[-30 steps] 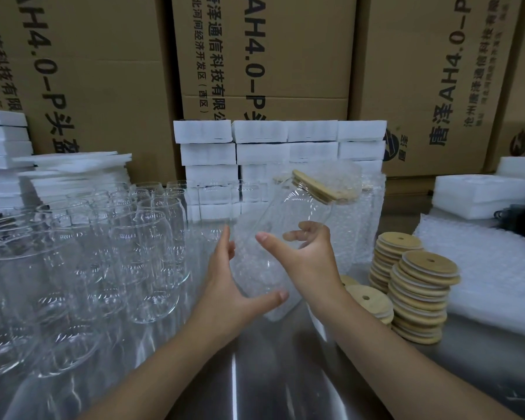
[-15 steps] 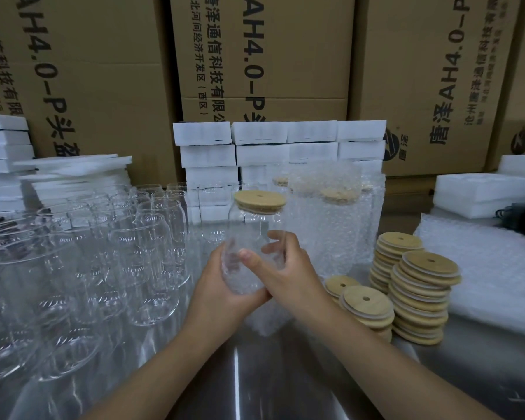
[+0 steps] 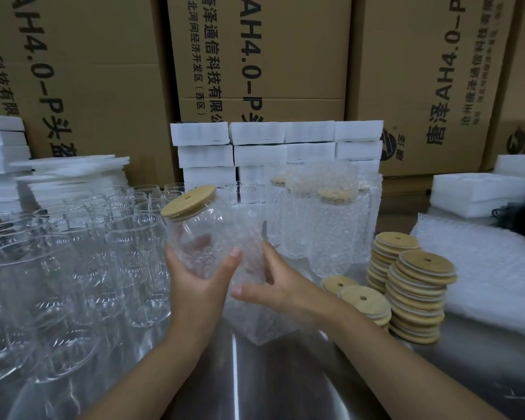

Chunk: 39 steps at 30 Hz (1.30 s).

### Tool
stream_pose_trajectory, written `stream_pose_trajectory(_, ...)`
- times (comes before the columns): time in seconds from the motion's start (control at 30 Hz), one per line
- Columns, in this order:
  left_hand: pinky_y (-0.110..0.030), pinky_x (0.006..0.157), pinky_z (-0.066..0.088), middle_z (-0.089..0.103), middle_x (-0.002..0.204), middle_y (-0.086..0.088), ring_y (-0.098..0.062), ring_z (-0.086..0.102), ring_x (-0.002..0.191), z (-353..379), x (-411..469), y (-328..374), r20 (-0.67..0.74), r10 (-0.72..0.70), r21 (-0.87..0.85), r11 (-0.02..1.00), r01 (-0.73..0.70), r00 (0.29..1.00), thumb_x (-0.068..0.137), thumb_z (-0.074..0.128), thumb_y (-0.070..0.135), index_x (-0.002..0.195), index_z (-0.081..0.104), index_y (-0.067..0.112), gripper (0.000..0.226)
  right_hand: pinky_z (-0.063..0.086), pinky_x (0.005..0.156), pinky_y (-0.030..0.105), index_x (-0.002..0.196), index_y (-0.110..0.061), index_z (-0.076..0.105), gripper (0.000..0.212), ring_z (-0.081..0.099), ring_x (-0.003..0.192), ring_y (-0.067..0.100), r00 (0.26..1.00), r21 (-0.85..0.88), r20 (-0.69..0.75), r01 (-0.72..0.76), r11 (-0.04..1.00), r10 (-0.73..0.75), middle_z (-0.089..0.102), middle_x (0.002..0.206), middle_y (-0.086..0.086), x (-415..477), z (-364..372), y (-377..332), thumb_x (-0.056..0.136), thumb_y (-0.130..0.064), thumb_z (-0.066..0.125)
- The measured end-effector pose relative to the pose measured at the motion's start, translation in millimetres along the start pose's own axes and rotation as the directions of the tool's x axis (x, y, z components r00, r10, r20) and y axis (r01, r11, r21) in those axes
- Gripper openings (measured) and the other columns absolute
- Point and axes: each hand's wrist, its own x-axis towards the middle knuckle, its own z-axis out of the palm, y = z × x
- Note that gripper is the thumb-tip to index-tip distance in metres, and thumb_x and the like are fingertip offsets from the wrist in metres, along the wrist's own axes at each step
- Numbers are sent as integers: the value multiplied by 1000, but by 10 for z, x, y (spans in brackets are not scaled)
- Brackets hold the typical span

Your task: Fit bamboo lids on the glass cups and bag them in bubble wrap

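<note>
Cardboard cartons (image 3: 255, 56) w/ printed text wall off the back; white foam blocks (image 3: 273, 147) stacked in front of them. Steel tabletop (image 3: 255, 383) below. I see my left hand (image 3: 194, 286) wrapped around the lower part of a glass cup (image 3: 200, 234), thumb across its front; cup tilts left, held above the table, bamboo lid (image 3: 189, 202) seated on its mouth. My right hand (image 3: 282, 286) pinches a bubble wrap bag (image 3: 255, 298) just beside the cup, fingers closed on the bag's edge, thumb pointing left; bag's bottom reaches the table. Can't tell if the cup's base is inside the bag opening yet. Bare cups (image 3: 82, 253) crowd the left side. Wrapped, lidded cups (image 3: 325, 225) stand behind the hands. Spare lids (image 3: 419, 292) in stacks at right, near a pile of bubble wrap (image 3: 491, 274).
</note>
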Motion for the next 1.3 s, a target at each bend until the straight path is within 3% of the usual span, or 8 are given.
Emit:
stream_pose_trajectory(0.1,-42,95,53,61,117,14,-7,60,115,1,-24,26,8,37,2,999,-37,999,57,78,55,123,33,64,81,38,105,17,143,-43,17,100,41,123,-15,998,-89,59,-1,996,6,44,135,-31,-18,15,40,67,-40,81)
stream_pose_trajectory(0.37,-17,98,47,47,140,12,6,49,124,40,-57,117,269,49,57,996,-67,962,59,74,48,148,18,38,106,52,95,34,131,-40,32,95,59,111,0,962,-100,-257,69,993,-93,59,121,-18,54,100,93,54,-44,86)
stream_pose_trajectory(0.6,-32,113,36,37,152,6,-4,38,137,42,-41,42,329,1,101,994,-37,944,59,69,55,150,20,26,107,52,95,38,122,-37,39,87,62,109,7,909,50,-399,153,987,-121,61,117,-11,89,18,60,50,-44,87)
stream_pose_trajectory(0.77,-9,90,44,53,124,38,14,50,118,28,-13,-22,329,-127,139,987,85,936,64,56,72,136,33,44,81,51,95,38,122,-33,39,87,63,107,7,887,44,-449,144,989,-109,63,116,-9,63,-36,24,50,-48,86)
stream_pose_trajectory(0.9,-41,108,40,53,132,18,-13,51,125,17,39,-84,237,-315,273,929,248,919,67,29,94,127,43,48,76,50,97,38,124,-30,37,89,62,109,7,875,32,-472,138,990,-106,61,118,-8,48,-47,-7,51,-46,86)
stream_pose_trajectory(1.0,-26,69,58,76,99,5,-14,72,88,72,103,-131,188,-467,146,883,445,864,94,22,66,115,59,33,54,50,92,29,123,-34,34,89,61,102,-2,876,20,-475,104,994,-82,60,114,-14,27,-66,-23,52,-47,85)
stream_pose_trajectory(1.1,-19,45,51,75,72,8,-11,72,62,88,136,-161,189,-508,86,861,501,840,99,21,58,99,63,32,49,46,87,20,123,-41,29,89,58,101,-7,874,-5,-479,81,997,-73,57,112,-20,10,-74,-48,53,-51,83)
stream_pose_trajectory(1.3,-35,65,57,76,80,-1,-24,74,73,41,167,-203,218,-582,26,806,591,784,94,31,64,111,61,24,52,46,83,15,121,-44,28,86,57,98,-11,866,25,-495,101,995,-76,57,111,-22,2,-92,-67,57,-47,85)
